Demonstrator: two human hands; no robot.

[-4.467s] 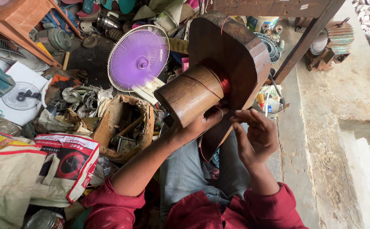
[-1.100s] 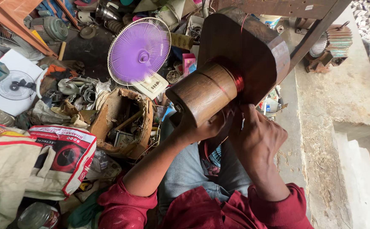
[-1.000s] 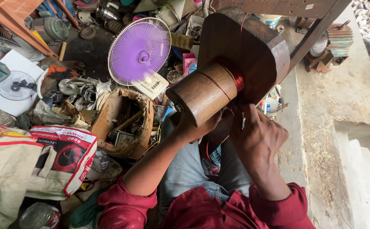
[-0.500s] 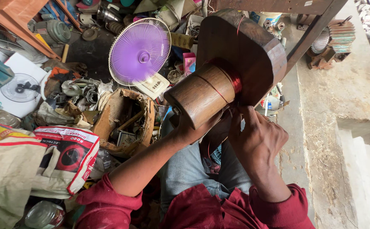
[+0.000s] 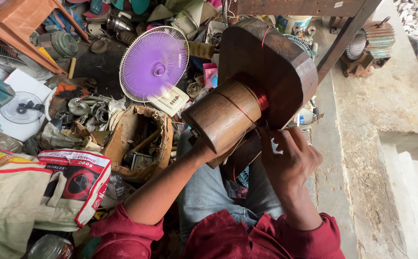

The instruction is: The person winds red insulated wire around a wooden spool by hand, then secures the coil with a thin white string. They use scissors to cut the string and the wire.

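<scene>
Left hand is cupping the wooden winding former from beneath at frame centre; right hand is pinching thin copper wire. Former looks heavy, rigid; wire fragile, kink-prone — I'd be supporting underneath

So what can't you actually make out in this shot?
- Left hand: fingers hidden under the wooden spool, so its grip is unclear.
- Right hand: fingertips curl away; whether they pinch the red wire is too fine to tell.
- Purple fan: blades blurred.
- Person's legs: cut off by the arms.
</scene>
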